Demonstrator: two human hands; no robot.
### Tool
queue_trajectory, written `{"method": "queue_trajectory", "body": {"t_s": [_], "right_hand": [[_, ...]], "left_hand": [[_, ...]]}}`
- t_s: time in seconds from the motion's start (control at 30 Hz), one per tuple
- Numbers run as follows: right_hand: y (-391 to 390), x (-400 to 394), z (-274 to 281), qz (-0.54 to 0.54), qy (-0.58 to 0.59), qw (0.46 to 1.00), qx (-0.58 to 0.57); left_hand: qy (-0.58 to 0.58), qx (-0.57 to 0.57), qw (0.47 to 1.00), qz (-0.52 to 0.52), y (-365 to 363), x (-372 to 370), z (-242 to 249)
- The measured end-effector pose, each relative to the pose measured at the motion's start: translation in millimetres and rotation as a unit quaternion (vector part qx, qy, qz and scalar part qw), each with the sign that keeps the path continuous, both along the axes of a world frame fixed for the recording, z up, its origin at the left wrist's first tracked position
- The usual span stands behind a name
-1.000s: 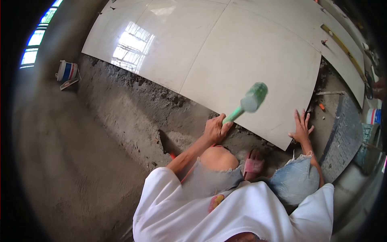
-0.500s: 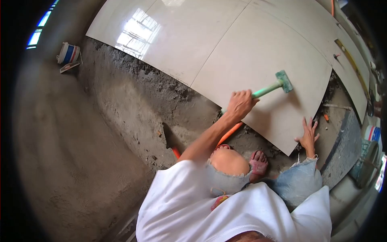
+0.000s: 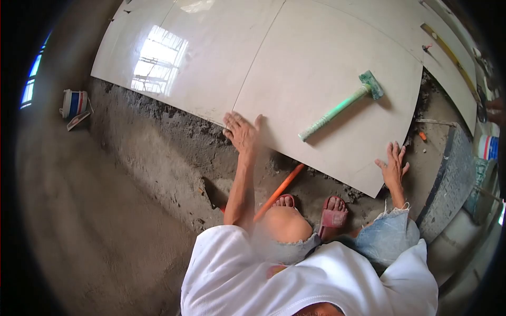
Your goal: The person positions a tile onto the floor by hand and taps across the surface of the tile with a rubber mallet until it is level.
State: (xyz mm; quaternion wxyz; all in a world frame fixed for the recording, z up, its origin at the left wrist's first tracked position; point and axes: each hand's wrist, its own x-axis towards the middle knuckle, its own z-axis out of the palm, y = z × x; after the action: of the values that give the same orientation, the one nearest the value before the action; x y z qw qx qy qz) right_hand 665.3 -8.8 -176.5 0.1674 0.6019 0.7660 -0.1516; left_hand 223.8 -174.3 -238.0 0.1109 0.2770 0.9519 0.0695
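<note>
My left hand (image 3: 242, 132) lies with its fingers spread on the front edge of a large glossy floor tile (image 3: 337, 63), at the seam with the tile to its left (image 3: 205, 68). A mallet (image 3: 337, 113) with a green handle and a greenish, mortar-smeared head rests on the right-hand tile, out of both hands. At that tile's right edge, near the front corner, is my right hand (image 3: 392, 166); its fingers are apart and it holds nothing.
Rough mortar (image 3: 174, 121) borders the tiles. An orange pole (image 3: 279, 192) lies by my feet. A grey slab (image 3: 448, 179) stands at the right, below a yellow level (image 3: 453, 58). A white bucket (image 3: 75, 103) is at far left.
My left hand has let go of the mallet, now lying on the tile, and moved left to the tile seam. My right hand stays by the tile's right edge.
</note>
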Motion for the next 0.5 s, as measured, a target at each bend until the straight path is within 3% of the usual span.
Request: {"method": "queue_trajectory", "body": {"t_s": [0.43,0.5], "right_hand": [[-2,4,-1,-0.007,0.025,1.000,0.013],[2,3,-19,-0.019,0.040,0.998,0.034]], "left_hand": [[0.007,-0.053,0.997,0.051,3,2,17],[0.036,-0.065,0.997,-0.038,13,-11,-9]]}}
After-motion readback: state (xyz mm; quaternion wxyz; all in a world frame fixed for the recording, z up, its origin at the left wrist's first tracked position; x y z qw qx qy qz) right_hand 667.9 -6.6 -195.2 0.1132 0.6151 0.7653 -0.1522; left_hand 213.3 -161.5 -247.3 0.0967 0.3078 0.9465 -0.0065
